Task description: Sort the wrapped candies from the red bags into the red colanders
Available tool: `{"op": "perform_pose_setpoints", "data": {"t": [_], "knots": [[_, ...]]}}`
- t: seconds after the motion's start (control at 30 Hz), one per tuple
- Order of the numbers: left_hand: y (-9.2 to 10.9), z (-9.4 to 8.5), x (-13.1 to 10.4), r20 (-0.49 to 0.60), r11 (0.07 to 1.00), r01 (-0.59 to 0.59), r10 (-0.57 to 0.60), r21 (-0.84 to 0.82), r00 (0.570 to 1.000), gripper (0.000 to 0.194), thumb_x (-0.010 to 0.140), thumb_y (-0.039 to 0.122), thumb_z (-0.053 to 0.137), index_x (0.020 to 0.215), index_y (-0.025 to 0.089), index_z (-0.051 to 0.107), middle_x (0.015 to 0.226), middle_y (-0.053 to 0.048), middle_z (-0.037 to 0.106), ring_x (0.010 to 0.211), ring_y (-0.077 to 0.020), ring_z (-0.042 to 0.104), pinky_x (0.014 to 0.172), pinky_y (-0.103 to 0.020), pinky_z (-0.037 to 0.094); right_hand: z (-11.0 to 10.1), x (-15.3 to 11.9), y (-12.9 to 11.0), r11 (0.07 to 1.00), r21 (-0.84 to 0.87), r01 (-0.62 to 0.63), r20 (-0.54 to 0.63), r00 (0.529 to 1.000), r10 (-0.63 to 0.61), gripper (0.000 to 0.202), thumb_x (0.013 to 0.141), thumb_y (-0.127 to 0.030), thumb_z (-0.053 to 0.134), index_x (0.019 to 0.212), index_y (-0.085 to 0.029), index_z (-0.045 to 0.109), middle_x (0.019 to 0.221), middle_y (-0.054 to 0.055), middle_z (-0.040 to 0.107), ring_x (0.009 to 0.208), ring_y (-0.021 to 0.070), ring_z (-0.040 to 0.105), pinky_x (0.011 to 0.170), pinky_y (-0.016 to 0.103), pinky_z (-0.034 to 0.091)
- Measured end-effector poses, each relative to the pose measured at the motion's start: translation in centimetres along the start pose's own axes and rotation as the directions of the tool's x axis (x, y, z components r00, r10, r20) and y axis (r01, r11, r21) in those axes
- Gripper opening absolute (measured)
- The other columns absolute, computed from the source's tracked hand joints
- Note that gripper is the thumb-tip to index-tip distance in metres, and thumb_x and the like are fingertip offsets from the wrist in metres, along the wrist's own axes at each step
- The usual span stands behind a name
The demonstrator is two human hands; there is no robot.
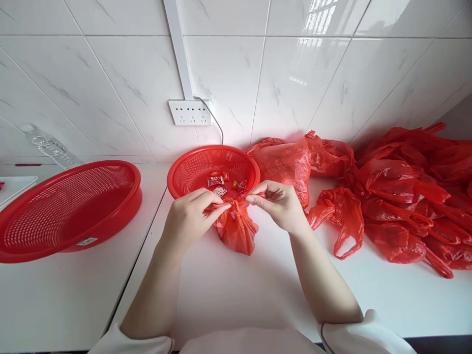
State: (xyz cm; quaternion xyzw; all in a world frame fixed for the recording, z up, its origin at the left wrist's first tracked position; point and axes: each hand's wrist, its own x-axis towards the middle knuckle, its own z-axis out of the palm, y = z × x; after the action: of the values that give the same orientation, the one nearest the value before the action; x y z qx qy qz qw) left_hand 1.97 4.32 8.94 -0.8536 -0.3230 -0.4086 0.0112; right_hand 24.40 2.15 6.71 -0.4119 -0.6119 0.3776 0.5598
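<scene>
- Red plastic bag [238,233], gathered and twisted at its neck, is on the near side of the small red basket [189,172].
- Left hand [193,211], before that basket: thumb and fingers pinched together on the bag's left end.
- Right hand [280,204], by the basket's near right edge: thumb and forefinger pinched together on the bag's right end.
- Small wrapped packets [215,181] lie inside the basket.
- A larger red basket [94,219] stands left of it; heaped red bags [401,196] lie well to its right.

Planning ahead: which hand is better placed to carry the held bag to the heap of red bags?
Probably the right hand: it pinches the held bag, as does the left hand, but is nearer the heap.
</scene>
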Motion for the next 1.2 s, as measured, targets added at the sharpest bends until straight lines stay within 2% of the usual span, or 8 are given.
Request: {"op": "perform_pose_setpoints", "data": {"t": [0.2,0.4,0.53,0.77,0.87,1.0,1.1,1.2], "knots": [[0.2,-0.7,0.3,0.119,0.971,0.238,-0.237,0.004,0.964,0.013,0.076,0.012,0.058,0.068,0.019,0.051,0.065,0.005,0.057,0.059,-0.0082,0.052,0.055,-0.021,0.042,-0.7,-0.3,-0.4,0.935,-0.353,0.036,0.015,0.999,-0.033,0.020,0.084,-0.017,0.053,0.096,-0.020,0.069,0.091,0.002,0.072,0.076,0.0141,0.066,0.070,0.026,0.051],[0.8,-0.8,0.6,0.036,0.864,0.443,-0.464,0.241,0.885,0.014,0.066,0.015,0.058,0.066,0.021,0.045,0.061,0.007,0.054,0.054,-0.0110,0.049,0.052,-0.025,0.036,-1.6,0.2,-0.3,0.696,-0.705,-0.134,-0.254,0.964,-0.072,0.010,0.074,-0.021,0.055,0.079,-0.022,0.064,0.063,-0.004,0.064,0.055,0.0128,0.055,0.058,0.026,0.041],[0.1,-1.6,0.6,0.083,0.827,0.534,-0.552,0.174,0.829,0.025,0.067,0.016,0.057,0.089,0.027,0.054,0.089,0.006,0.067,0.070,-0.0148,0.062,0.064,-0.028,0.046,-5.1,0.4,0.1,0.662,-0.711,-0.236,-0.285,0.958,0.036,0.007,0.068,-0.023,0.056,0.070,-0.021,0.063,0.065,-0.002,0.067,0.058,0.0149,0.058,0.056,0.025,0.040],[-2.6,-2.4,0.1,0.219,0.800,0.599,-0.589,0.024,0.778,0.021,0.071,0.017,0.050,0.088,0.027,0.055,0.120,0.005,0.064,0.099,-0.0202,0.063,0.080,-0.032,0.051,-9.4,-0.4,1.3,0.760,-0.559,-0.331,-0.415,0.905,0.090,0.015,0.068,-0.017,0.048,0.071,-0.019,0.062,0.082,0.002,0.072,0.076,0.0178,0.067,0.065,0.026,0.048],[-3.3,-2.4,0.1,0.425,0.764,0.642,-0.600,0.056,0.678,0.021,0.074,0.020,0.048,0.090,0.028,0.059,0.117,0.003,0.065,0.098,-0.0217,0.063,0.080,-0.034,0.052,-9.4,-0.6,0.9,0.719,-0.620,-0.314,-0.270,0.946,0.180,0.020,0.069,-0.014,0.045,0.072,-0.020,0.063,0.075,0.000,0.070,0.071,0.0168,0.064,0.064,0.026,0.047],[-3.1,-2.8,0.2,0.669,0.795,0.586,-0.521,0.155,0.530,0.027,0.078,0.037,0.053,0.102,0.031,0.063,0.114,0.001,0.066,0.103,-0.0256,0.063,0.083,-0.038,0.052,-8.5,-1.3,-1.5,0.760,-0.638,-0.122,0.128,0.957,0.262,0.023,0.076,-0.016,0.048,0.088,-0.022,0.066,0.089,0.000,0.070,0.080,0.0173,0.065,0.072,0.028,0.050],[-2.4,-3.4,0.3,0.722,0.845,0.527,-0.418,0.087,0.551,0.041,0.075,0.050,0.061,0.113,0.034,0.062,0.125,0.001,0.062,0.119,-0.0268,0.056,0.093,-0.036,0.050,-6.4,-1.7,-2.3,0.824,-0.566,0.001,0.365,0.897,0.250,0.031,0.082,-0.028,0.056,0.113,-0.026,0.063,0.114,0.002,0.067,0.099,0.0196,0.065,0.086,0.031,0.051],[-2.2,-3.7,0.3,0.671,0.833,0.550,-0.444,0.065,0.593,0.043,0.079,0.056,0.057,0.116,0.034,0.060,0.126,-0.001,0.062,0.118,-0.0270,0.057,0.089,-0.034,0.052,-3.0,-2.0,-0.4,0.803,-0.594,0.037,0.361,0.905,0.225,0.050,0.082,-0.036,0.062,0.130,-0.027,0.052,0.130,0.006,0.059,0.113,0.0235,0.059,0.093,0.035,0.048]]}}
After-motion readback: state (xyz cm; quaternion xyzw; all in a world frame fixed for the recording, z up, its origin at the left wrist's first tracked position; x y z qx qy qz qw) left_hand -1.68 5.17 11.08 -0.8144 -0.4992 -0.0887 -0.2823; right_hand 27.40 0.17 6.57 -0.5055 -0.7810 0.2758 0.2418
